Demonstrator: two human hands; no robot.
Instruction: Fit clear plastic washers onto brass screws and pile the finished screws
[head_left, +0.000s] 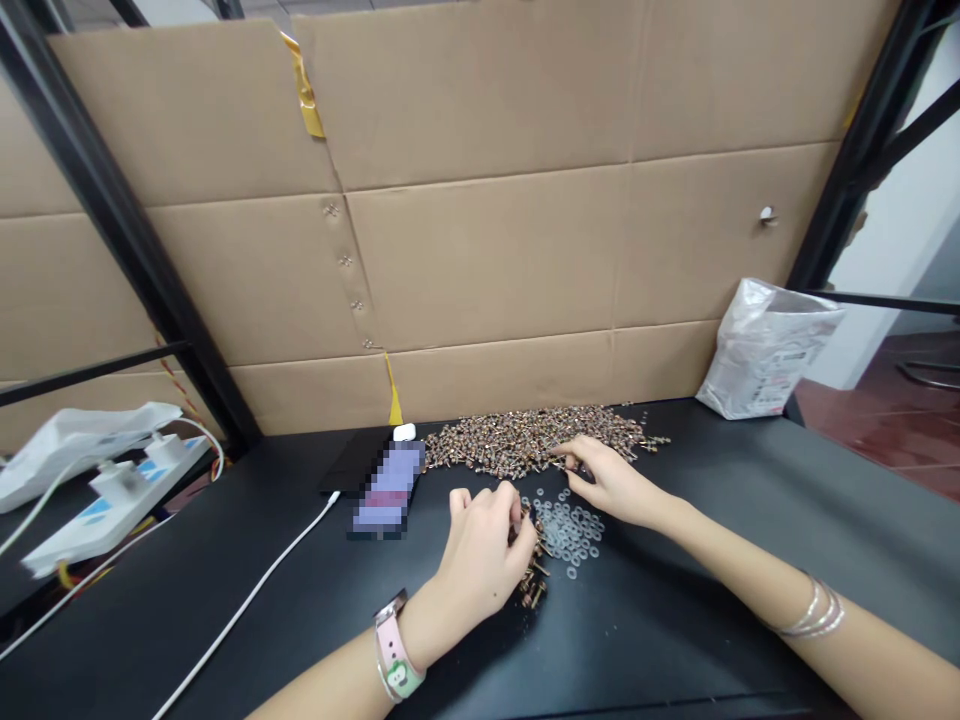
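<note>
My left hand [491, 548] is closed, its fingers curled down over a small heap of bronze-coloured screws [534, 592]; what its fingertips grip is hidden. To the right of that heap lies a scatter of translucent ring washers [574, 532]. My right hand [611, 478] reaches to the front edge of a wide pile of similar screws [517, 440]. Its thumb and index finger come together at the pile, and whatever they pinch is too small to make out.
A phone [388, 488] with a blurred screen lies left of the hands, a white cable [255, 580] running from beside it. At the far left is a power strip [112, 510]. A plastic bag [769, 350] stands back right. Cardboard [480, 270] walls the table's back.
</note>
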